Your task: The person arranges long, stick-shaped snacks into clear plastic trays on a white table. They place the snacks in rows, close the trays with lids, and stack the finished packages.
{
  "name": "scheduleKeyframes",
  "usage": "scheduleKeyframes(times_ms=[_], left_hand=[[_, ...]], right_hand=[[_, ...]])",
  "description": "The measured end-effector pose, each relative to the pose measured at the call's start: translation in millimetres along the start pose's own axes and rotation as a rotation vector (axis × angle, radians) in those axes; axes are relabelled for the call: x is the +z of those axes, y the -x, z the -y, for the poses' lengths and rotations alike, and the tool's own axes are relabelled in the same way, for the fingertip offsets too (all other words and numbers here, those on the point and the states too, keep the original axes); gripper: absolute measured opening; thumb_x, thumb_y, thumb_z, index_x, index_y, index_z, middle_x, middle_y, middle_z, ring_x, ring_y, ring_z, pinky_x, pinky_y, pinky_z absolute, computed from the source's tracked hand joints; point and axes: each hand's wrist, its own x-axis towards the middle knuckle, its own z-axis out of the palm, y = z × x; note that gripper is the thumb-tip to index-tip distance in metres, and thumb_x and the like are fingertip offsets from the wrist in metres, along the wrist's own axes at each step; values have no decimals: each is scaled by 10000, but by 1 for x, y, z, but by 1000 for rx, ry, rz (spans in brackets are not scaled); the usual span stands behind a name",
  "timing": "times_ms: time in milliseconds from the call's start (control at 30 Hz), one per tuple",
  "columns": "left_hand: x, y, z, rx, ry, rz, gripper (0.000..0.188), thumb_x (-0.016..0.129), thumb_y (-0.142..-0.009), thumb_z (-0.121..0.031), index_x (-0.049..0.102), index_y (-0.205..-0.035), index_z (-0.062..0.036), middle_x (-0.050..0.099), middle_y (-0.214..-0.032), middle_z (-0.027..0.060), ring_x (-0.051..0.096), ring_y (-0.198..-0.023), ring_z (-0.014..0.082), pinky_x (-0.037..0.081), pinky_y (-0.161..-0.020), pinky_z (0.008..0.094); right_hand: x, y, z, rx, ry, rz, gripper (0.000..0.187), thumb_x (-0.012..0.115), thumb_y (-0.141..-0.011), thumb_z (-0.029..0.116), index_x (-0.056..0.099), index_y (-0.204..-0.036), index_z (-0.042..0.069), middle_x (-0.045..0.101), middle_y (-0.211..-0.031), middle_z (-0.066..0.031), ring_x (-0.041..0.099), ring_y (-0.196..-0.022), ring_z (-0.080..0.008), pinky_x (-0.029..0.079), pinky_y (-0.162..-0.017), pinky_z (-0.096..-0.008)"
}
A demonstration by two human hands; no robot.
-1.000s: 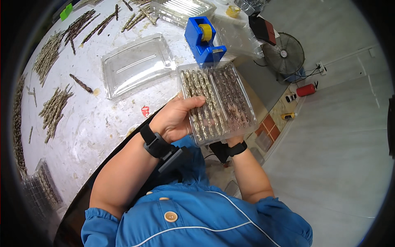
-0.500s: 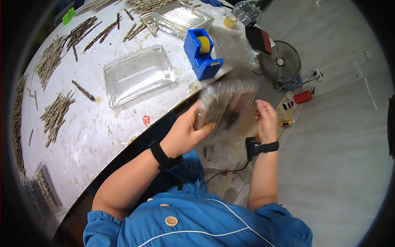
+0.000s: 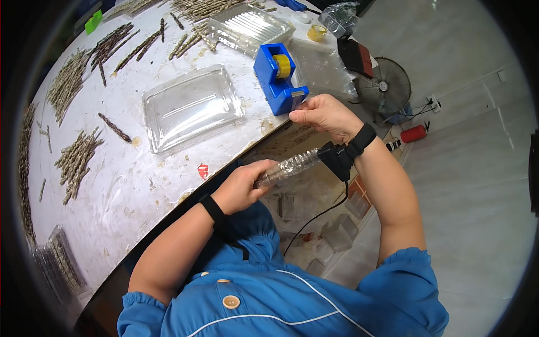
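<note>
My left hand point(image 3: 243, 184) grips one end of a clear plastic box point(image 3: 292, 167), held edge-on just off the table's front edge. What the box contains is hard to see at this angle. At the cutting end of a blue tape dispenser point(image 3: 275, 78) is my right hand point(image 3: 328, 117), thumb and fingers pinched together; a strip of clear tape seems to run there from the yellow roll point(image 3: 282, 66). Left of the dispenser, a clear plastic lid point(image 3: 193, 109) lies on the white table point(image 3: 168, 174).
Twisted sticks lie in bundles point(image 3: 78, 160) across the table's left and far side. Filled clear boxes point(image 3: 56, 261) stand at the near left corner. A ridged clear tray point(image 3: 250, 28) sits behind the dispenser. A fan point(image 3: 383, 87) and a red fire extinguisher point(image 3: 414, 133) are at right.
My right hand has moved up and left to the tape dispenser. The box in my left hand has turned edge-on and dropped slightly lower.
</note>
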Motion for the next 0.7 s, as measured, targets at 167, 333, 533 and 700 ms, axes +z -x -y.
scheduleKeyframes(times_ms=[167, 333, 533, 700], left_hand=[[-1, 9, 14, 289, -279, 67, 432, 638, -764, 19, 605, -1179, -97, 629, -1049, 108, 618, -973, 307, 523, -804, 385], [7, 54, -4, 398, -469, 137, 403, 611, -776, -29, 619, -1164, -138, 608, -1045, 39, 596, -945, 246, 512, -818, 368], [12, 77, -41, 491, -271, 218, 409, 609, -800, -63, 549, -1196, -146, 571, -1158, 79, 571, -1048, 262, 478, -884, 398], [-11, 78, -49, -341, 378, 238, 461, 675, -834, -47, 503, -1260, -82, 630, -1128, 139, 627, -1008, 271, 494, -864, 351]], right_hand=[[35, 1, -45, 86, 405, 246, 123, 789, -745, 110, 725, -763, 7, 683, -707, -35, 609, -679, -98, 487, -652, -252], [78, 17, -73, 140, 239, 515, 246, 848, -697, 123, 664, -799, -2, 639, -713, -27, 566, -660, -92, 456, -610, -260], [107, 11, -68, 16, 680, 633, 425, 900, -634, 252, 582, -804, 28, 566, -690, -53, 525, -643, -163, 420, -565, -326], [78, 0, -29, -86, 784, 650, 363, 806, -757, 334, 621, -787, 23, 620, -710, -37, 544, -692, -133, 440, -617, -319]])
